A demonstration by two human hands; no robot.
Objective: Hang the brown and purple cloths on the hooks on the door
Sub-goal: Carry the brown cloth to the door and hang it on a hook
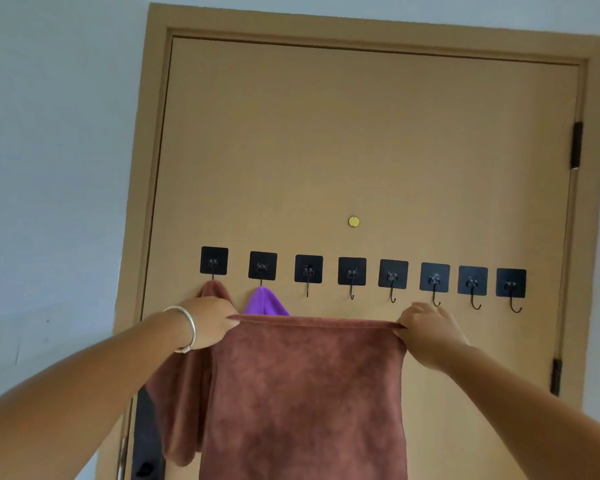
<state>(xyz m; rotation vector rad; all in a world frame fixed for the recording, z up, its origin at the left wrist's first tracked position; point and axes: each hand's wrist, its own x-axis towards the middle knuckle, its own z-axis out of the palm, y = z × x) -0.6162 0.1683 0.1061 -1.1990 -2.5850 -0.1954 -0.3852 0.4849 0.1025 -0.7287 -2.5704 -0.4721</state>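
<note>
1. Hands up at hook height: left hand (210,320) and right hand (426,329) each pinch a top corner of a brown cloth (305,393), the grip tight on the hem, which is stretched taut between them just below the row of hooks (352,271) on the door (361,150).
2. Holding it wide like that keeps the top edge straight, likely to find a spot to loop over a free hook.
3. Another brown cloth (184,393) hangs from the first hook on the left; the purple cloth (265,303) hangs from the second, half hidden behind the held one.
4. Six hooks to the right stand bare.
</note>
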